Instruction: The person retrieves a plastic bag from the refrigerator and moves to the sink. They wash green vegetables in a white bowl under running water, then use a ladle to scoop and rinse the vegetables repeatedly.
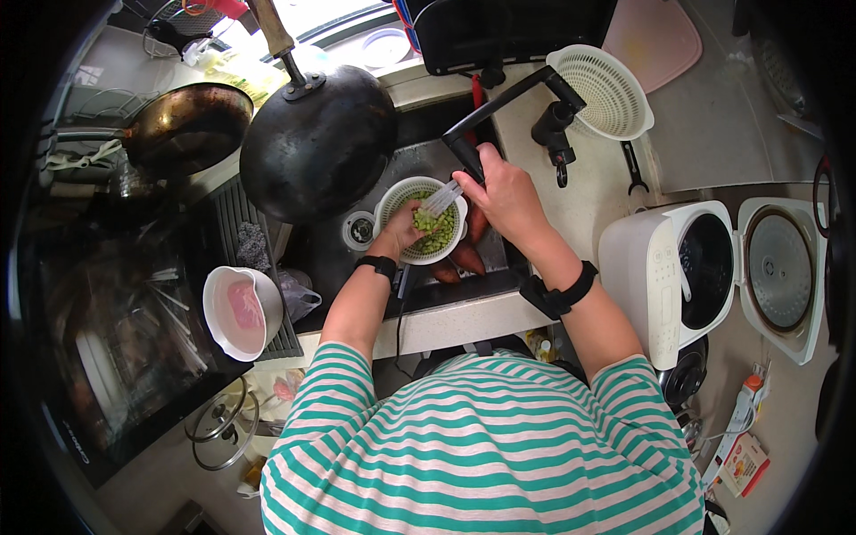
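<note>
My right hand (505,194) grips the spout end of a black swivel faucet (498,110), and water sprays from it into a white plastic colander (382,212). Chopped green vegetable pieces (436,242) lie in the colander. Under the spray, my left hand (403,227) is inside the colander with its fingers among the pieces; whether they close on any is hard to tell. The colander is in a dark sink (428,157). Beside and below it lie several reddish-brown sweet potatoes (468,257), partly hidden by the colander and my right hand.
A black wok (317,147) stands left of the sink, near a sink strainer (360,230). A white bowl (267,301) holding pink meat in liquid sits on a grey rack (284,341). At right are an empty white colander (595,87) and an open rice cooker (642,267).
</note>
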Motion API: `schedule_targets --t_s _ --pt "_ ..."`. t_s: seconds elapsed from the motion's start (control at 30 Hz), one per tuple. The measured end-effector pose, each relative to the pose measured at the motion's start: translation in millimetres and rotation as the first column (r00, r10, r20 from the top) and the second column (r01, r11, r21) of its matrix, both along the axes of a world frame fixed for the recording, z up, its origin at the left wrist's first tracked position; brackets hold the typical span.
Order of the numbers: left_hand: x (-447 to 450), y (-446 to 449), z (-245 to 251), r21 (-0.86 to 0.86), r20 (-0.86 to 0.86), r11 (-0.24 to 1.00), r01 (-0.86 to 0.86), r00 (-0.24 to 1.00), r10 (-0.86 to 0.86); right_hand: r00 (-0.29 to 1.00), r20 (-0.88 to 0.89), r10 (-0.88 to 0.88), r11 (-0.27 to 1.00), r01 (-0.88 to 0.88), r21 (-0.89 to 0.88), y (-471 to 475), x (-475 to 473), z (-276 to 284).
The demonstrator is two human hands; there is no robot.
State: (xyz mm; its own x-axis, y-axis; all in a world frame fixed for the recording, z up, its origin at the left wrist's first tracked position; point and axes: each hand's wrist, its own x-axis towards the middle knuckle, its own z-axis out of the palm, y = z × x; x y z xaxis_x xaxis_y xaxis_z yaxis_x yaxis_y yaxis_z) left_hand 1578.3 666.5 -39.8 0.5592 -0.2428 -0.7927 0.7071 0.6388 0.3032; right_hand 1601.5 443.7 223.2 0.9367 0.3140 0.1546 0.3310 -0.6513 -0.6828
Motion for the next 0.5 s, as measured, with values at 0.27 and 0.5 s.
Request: schedule_targets --t_s 0.27,0.5 --pt "-0.8 -4.9 1.8 0.343 0.141 0.934 0.098 0.978 -0.154 0.996 -0.082 0.031 0.999 -0.030 0.015 -8.8 -2.8 6.6" --pt "3.1 8.4 18.7 0.530 -0.003 0.774 0.346 0.914 -0.406 0.944 -0.330 0.022 1.000 -0.027 -0.012 -44.9 -24.0 17.6"
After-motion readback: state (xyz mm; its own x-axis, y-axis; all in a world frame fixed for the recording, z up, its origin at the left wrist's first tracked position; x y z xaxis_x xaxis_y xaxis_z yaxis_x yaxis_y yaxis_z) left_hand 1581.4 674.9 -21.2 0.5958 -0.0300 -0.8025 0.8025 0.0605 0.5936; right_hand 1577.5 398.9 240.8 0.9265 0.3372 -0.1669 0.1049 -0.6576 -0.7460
